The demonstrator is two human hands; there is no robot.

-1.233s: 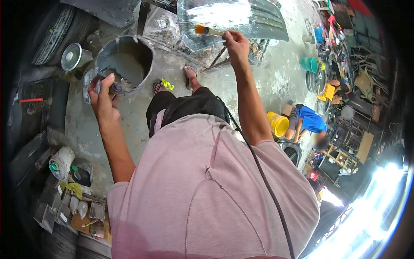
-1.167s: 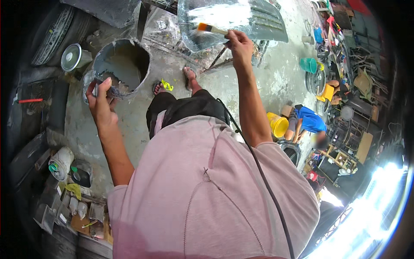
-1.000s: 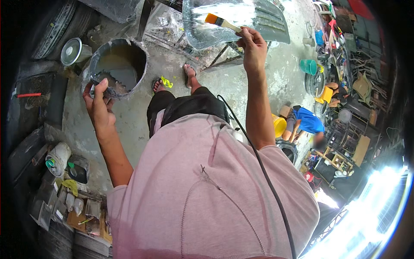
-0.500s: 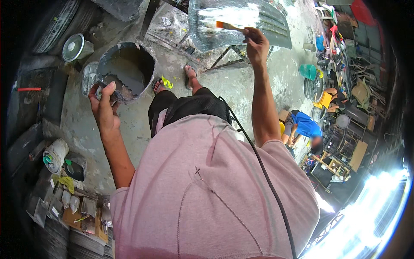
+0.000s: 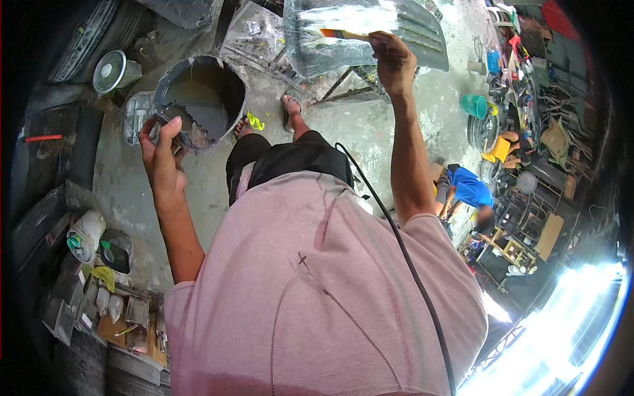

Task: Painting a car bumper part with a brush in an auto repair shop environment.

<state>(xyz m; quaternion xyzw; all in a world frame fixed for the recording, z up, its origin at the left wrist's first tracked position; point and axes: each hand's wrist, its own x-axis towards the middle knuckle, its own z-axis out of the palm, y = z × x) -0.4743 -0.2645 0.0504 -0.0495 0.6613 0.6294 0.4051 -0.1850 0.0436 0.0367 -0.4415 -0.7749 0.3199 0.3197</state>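
With fingers and thumb closed on its near rim, my left hand [image 5: 162, 158] holds a dark round bucket [image 5: 239, 89], tilted so its inside shows. Greyish-brown liquid [image 5: 208, 99] lies in the bucket. My right hand [image 5: 394, 63] grips the handle of a flat paintbrush [image 5: 340, 33] with orange bristles pointing left. The brush is over a grey, glossy moulded panel [image 5: 310, 56] with ridges at its right side; whether the bristles touch it I cannot tell. Beneath the panel, a frame stand [image 5: 347, 92] shows in part.
A clear plastic container [image 5: 137, 119] stands left of the bucket, near a lidded pail [image 5: 109, 71]. On the right are a green bucket [image 5: 473, 105] and a bent-over person in a blue shirt [image 5: 470, 187]. A black cable [image 5: 396, 231] runs down my front.
The paintbrush has shifted slightly left and up, its handle now nearly level. The bucket in my left hand has moved a little to the right and up.
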